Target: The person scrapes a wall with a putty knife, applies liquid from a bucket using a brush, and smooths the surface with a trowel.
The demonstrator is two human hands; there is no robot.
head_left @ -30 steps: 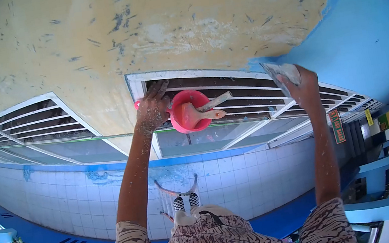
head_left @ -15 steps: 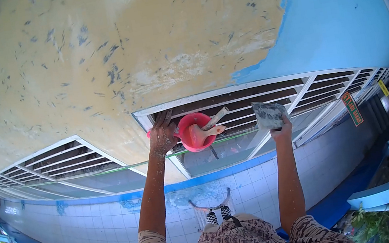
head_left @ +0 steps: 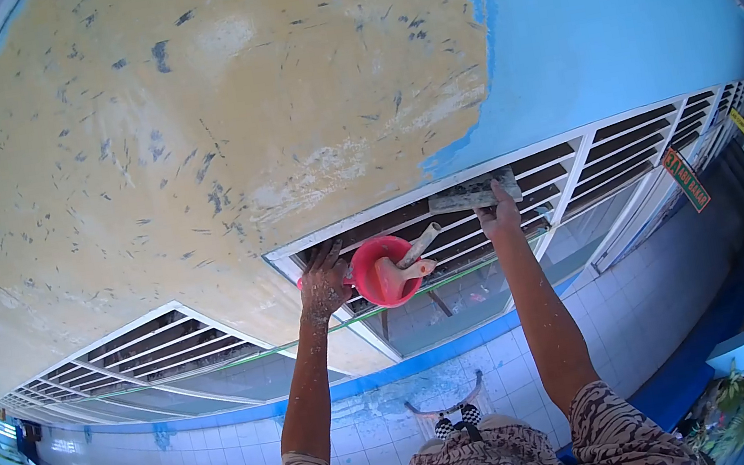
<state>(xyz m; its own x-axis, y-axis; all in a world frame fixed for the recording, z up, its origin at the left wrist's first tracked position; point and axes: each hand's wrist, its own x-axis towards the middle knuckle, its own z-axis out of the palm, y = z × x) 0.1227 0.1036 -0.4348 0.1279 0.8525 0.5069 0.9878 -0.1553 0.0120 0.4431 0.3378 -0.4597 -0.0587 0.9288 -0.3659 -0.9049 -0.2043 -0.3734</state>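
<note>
My left hand (head_left: 324, 283) is at the left end of the barred window opening, fingers reaching over the frame. Its grip is on the handle of a pink dipper (head_left: 362, 272); a bit of pink pokes out past the far side of the hand. Inside the dipper lean a pale-handled paintbrush (head_left: 414, 270) and a second, whitish stick-like handle (head_left: 423, 240). With my right hand (head_left: 497, 211) I hold a smeared, grey rectangular plate (head_left: 463, 197), tilted so that it looks narrow. It overlaps the upper bars of the window.
Above is a beige wall (head_left: 142, 171) with dark marks and whitish patches, bordering blue paint (head_left: 591, 26). White window bars (head_left: 627, 137) run across the front. Below, a stool (head_left: 451, 404) stands under my feet on white tiles (head_left: 231, 446). An orange sign (head_left: 686, 180) hangs at right.
The grey plate has risen from over the lower bars to the window's upper edge and turned from face-on to nearly edge-on. My view has shifted; the left hand still holds the dipper.
</note>
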